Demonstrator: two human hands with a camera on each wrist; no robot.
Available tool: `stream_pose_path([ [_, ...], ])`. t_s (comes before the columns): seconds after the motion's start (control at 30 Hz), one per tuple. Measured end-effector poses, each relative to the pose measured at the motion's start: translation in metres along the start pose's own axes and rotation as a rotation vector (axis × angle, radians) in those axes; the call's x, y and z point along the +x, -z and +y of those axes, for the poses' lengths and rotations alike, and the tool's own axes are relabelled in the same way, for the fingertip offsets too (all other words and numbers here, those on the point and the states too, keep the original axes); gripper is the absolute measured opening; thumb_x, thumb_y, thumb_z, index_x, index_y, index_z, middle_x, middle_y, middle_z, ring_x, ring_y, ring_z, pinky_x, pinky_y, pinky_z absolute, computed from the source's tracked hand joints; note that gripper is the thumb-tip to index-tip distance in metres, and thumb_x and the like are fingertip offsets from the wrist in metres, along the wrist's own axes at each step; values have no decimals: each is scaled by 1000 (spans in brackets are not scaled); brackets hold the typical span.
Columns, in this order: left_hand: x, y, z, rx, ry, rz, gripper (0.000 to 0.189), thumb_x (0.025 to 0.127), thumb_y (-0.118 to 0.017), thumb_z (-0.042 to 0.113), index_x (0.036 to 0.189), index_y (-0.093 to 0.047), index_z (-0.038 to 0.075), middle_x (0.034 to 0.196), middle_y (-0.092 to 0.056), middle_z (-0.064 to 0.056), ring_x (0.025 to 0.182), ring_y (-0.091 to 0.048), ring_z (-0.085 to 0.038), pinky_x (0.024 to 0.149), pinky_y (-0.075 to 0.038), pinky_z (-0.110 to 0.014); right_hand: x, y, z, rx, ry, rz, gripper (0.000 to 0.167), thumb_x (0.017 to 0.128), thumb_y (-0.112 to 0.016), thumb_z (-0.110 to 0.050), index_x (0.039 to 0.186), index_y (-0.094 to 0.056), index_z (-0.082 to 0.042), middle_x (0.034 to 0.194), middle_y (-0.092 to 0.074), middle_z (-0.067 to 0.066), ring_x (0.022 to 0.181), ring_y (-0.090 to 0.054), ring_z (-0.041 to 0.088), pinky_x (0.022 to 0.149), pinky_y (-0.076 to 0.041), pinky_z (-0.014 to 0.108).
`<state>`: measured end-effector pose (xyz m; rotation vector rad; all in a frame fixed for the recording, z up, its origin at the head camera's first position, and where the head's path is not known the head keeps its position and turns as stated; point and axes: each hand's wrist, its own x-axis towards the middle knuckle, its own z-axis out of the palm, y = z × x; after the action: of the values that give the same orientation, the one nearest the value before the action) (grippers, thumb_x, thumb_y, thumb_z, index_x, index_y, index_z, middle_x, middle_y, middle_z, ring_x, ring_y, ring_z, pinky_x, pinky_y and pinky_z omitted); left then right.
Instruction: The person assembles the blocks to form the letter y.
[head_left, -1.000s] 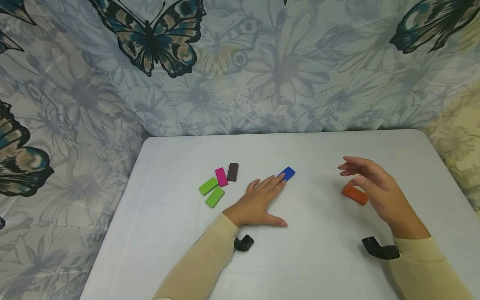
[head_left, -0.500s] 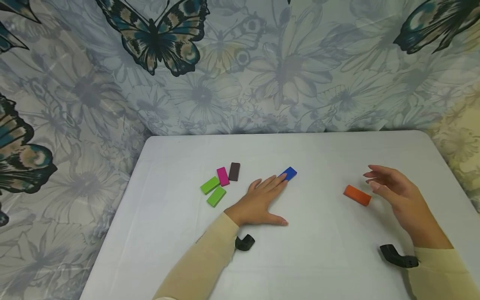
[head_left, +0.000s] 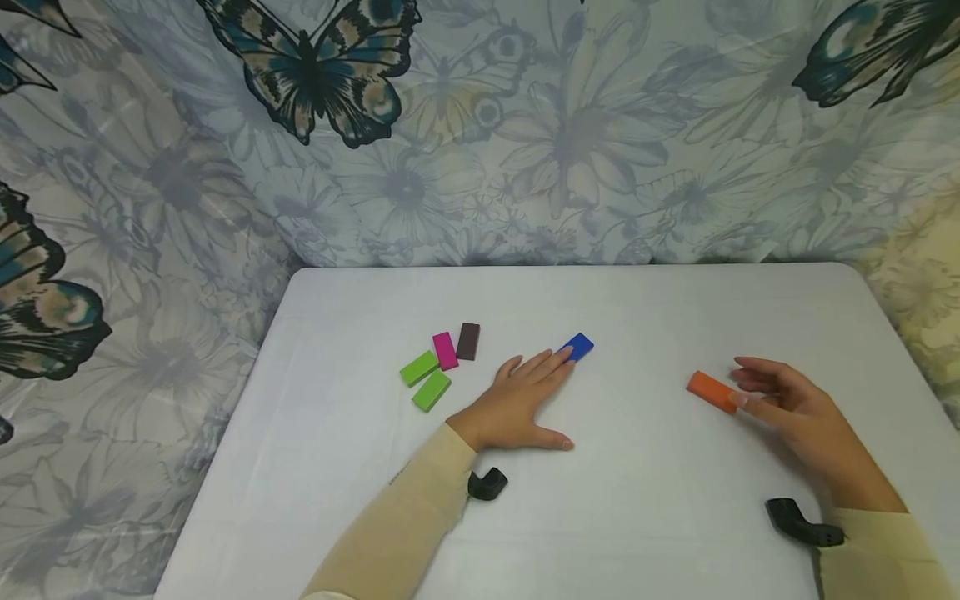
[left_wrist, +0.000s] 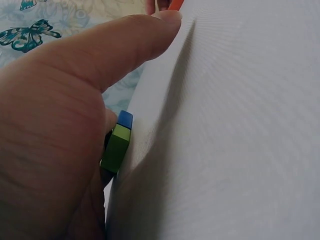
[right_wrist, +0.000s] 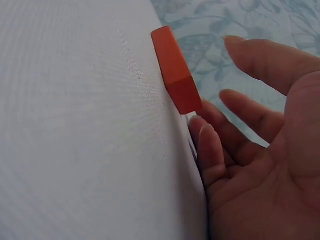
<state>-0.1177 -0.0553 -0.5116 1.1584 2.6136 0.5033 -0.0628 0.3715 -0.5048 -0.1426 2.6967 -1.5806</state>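
Note:
A blue block (head_left: 579, 347) lies flat on the white table. My left hand (head_left: 512, 413) rests on the table with fingers spread, its fingertips over the near end of that block. Over to the right, an orange block (head_left: 710, 391) lies at a slant. My right hand (head_left: 798, 417) hovers at its right end, fingers loosely bent. In the right wrist view, the thumb (right_wrist: 267, 59) stands apart from the orange block (right_wrist: 175, 65), with nothing held. A green block (left_wrist: 117, 147) shows past my left palm in the left wrist view.
Left of my left hand lie two green blocks (head_left: 431, 391), a pink block (head_left: 445, 351) and a dark brown block (head_left: 468, 342). The white table (head_left: 637, 500) ends at a floral, butterfly-printed cloth (head_left: 570, 142) behind. Black wrist mounts (head_left: 804, 523) stick out inward from both sleeves.
My right hand has drawn back to the right from above the orange block, then lowered to the block's right end. The left hand stays put on the blue block.

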Motion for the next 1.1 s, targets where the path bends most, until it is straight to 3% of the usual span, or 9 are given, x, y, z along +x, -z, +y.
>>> stream_pose_path([
  [0.27,0,-2,0,-18,-1,6,115,95,-71,73,177,-12,20,180,9,13,164,3,-12,130,0,-52,-1,-5,1,-106,9,-3,61,97,-84,-7,151,-57,0,128,-65,-19,109,-57,-2,85,-42,9],
  [0.47,-1,-1,1,-22,1,1,115,94,-72,73,176,-12,19,181,7,11,164,3,-13,130,0,-51,0,-8,1,-224,70,-46,57,93,-88,-7,144,-64,0,134,-60,2,117,-46,-8,89,-34,5],
  [0.57,0,0,2,-21,0,1,115,94,-72,72,176,-12,19,181,6,10,164,3,-13,130,0,-51,1,-8,1,-234,107,-37,50,93,-87,-4,139,-67,-1,131,-60,9,117,-46,-8,91,-33,3],
  [0.73,-1,1,2,-24,2,0,115,95,-72,72,176,-12,19,181,6,11,164,3,-12,130,0,-51,1,-10,2,-249,117,-19,40,94,-86,-2,131,-71,-2,126,-62,9,115,-47,-7,90,-33,3],
  [1.1,-1,1,1,-16,0,-2,115,94,-72,72,176,-13,18,181,6,10,164,2,-13,130,0,-51,2,-16,1,-273,133,21,36,92,-86,1,125,-73,0,122,-64,13,109,-48,-4,88,-33,3],
])
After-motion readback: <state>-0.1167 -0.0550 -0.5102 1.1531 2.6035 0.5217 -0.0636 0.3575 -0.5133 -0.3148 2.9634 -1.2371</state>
